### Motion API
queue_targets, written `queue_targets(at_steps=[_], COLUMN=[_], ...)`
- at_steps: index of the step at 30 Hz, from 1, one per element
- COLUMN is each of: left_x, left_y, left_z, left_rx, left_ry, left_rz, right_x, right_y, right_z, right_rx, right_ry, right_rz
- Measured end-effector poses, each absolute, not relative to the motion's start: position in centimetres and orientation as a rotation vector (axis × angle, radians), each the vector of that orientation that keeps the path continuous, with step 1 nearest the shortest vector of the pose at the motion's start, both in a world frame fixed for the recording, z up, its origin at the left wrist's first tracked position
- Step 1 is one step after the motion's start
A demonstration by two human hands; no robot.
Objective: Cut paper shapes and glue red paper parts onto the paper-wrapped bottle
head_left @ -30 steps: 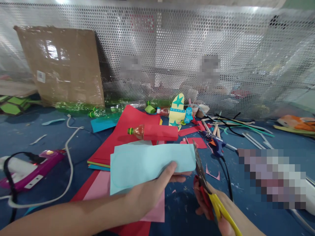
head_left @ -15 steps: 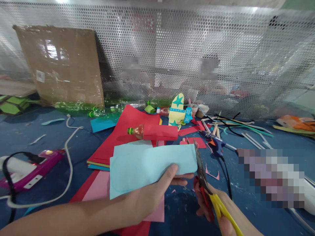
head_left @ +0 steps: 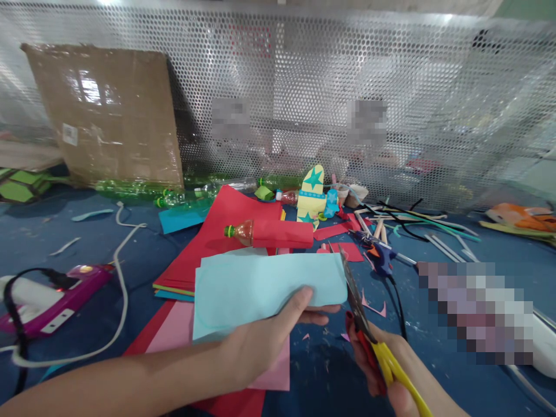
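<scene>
My left hand [head_left: 278, 336] grips the lower edge of a folded light-blue paper [head_left: 256, 289], thumb in front and fingers behind. Faint curved lines show near the paper's left end. In my right hand [head_left: 391, 347] are scissors [head_left: 369, 330] with one red and one yellow handle. Their blades point up and away, right beside the paper's right edge, slightly apart at the tips. Just beyond the paper lies a plastic bottle [head_left: 282, 234] wrapped in red paper, with a green-yellow cap. It rests on a stack of coloured sheets [head_left: 217, 231].
A purple power strip [head_left: 65, 304] with cables lies left. Behind stand a cardboard sheet [head_left: 104, 116] and a perforated metal panel [head_left: 295, 87]. A yellow paper-covered bottle [head_left: 310, 202], a blue glue gun [head_left: 382, 258], paper scraps and sticks lie beyond and right.
The scissor blades have come slightly closer together, and the fingers on the handles have drawn in. The paper has tilted a little; my left hand keeps its hold.
</scene>
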State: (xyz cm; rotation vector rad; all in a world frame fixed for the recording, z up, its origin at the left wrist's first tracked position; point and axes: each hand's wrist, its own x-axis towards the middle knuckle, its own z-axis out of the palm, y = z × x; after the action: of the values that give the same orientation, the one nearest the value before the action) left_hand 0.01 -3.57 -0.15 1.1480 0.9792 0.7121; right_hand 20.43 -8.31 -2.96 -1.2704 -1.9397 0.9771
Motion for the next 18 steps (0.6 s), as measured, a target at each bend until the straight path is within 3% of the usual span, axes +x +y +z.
queue_targets(at_steps=[18], left_x=[-0.1], left_y=[-3.36], left_z=[0.42], left_rx=[1.09], left_ry=[1.065], left_rz=[0.82], right_x=[20.42], right_y=[-8.88], right_z=[-2.28], right_rx=[-1.238], right_ry=[-1.774], right_rz=[1.196])
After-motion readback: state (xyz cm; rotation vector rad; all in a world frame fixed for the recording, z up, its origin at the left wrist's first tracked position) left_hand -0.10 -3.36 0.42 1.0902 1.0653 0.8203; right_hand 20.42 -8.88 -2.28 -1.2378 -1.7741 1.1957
